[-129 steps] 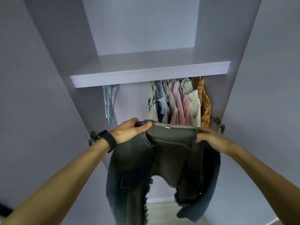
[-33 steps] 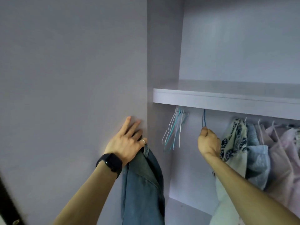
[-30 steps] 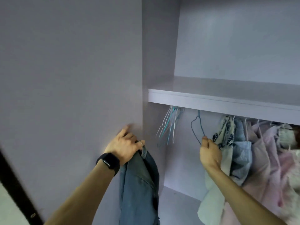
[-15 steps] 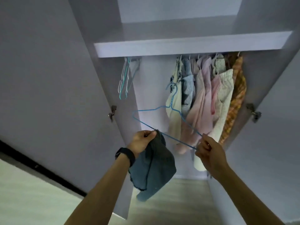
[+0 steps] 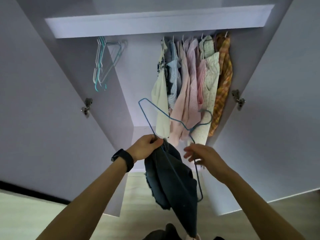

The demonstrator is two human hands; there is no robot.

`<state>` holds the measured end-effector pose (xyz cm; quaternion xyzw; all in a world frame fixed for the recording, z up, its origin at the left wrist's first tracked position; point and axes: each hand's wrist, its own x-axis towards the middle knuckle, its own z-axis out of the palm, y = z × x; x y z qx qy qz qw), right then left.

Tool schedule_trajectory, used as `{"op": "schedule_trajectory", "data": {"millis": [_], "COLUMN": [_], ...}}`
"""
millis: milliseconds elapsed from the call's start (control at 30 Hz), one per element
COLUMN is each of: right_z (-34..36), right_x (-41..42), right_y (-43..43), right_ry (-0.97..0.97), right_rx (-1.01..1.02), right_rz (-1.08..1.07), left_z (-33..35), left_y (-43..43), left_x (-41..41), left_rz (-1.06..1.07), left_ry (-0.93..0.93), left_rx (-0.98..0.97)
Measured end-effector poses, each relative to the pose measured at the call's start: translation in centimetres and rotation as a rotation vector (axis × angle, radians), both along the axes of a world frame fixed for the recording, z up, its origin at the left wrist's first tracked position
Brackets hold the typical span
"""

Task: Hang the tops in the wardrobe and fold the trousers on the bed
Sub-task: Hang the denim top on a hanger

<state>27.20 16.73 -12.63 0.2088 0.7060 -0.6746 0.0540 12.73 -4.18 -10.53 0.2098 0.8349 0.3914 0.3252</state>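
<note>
The left hand (image 5: 149,147), a dark watch (image 5: 123,159) on its wrist, grips together the edge of one denim top (image 5: 171,181) and a wire of one blue hanger (image 5: 188,130), low in the middle of the frame. The top hangs limp below the fist, not yet on the hanger. The right hand (image 5: 204,157) is slack, its fingers loosely spread and blurred, just beside the hanger's other arm; whether it touches the wire I cannot tell. Beyond, in the open wardrobe (image 5: 155,25), about seven hung tops (image 5: 194,84) crowd the upper right, packed too tightly for a sure count. A bunch of spare hangers (image 5: 102,66), perhaps five, sits upper left. Hanging looks well along; this top is yet to be threaded on and hooked up. No trousers or bed show, so the folding cannot be judged
</note>
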Motion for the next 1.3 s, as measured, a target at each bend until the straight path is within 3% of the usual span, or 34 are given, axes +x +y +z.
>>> {"op": "schedule_trajectory", "data": {"millis": [133,267,367,533,600,800,967,1067,1300], "right_z": [3.5,4.5,3.8,1.9,1.7,2.6,4.1,4.7,6.4], "right_x": [-4.2,-5.7,-5.5,-5.1,-5.6,-7.8,-9.8,-10.5,-10.7], "right_y": [2.6,4.0,4.4,0.2,-1.6,-2.0,-0.7,-0.4,-1.6], "right_ry": [0.092,0.142,0.218,0.246,0.314,0.499,0.471,0.462,0.487], "right_rx": [-0.393,-0.278,0.053,0.219,0.243,0.315,0.293,0.306,0.288], "right_rz": [-0.215,-0.251,-0.334,0.212,0.277,0.140,-0.031,-0.023,-0.034], "left_z": [0.4,0.1,0.5,2.2,3.0,4.5,4.4,3.9,2.2], "left_y": [2.4,2.6,1.8,1.8,1.7,-1.6,-4.3,-5.0,-2.6], "left_x": [0.9,0.6,-0.2,-0.8,-1.0,-2.1,-2.6,-2.2,-0.5], "left_rz": [-0.167,-0.102,-0.060,-0.094,-0.095,0.097,0.132,0.155,0.284], "left_ry": [0.117,0.103,0.112,0.125,0.139,0.116,0.399,0.495,0.240], "left_rx": [-0.122,-0.056,-0.047,0.010,0.048,0.149,-0.106,-0.099,0.065]}}
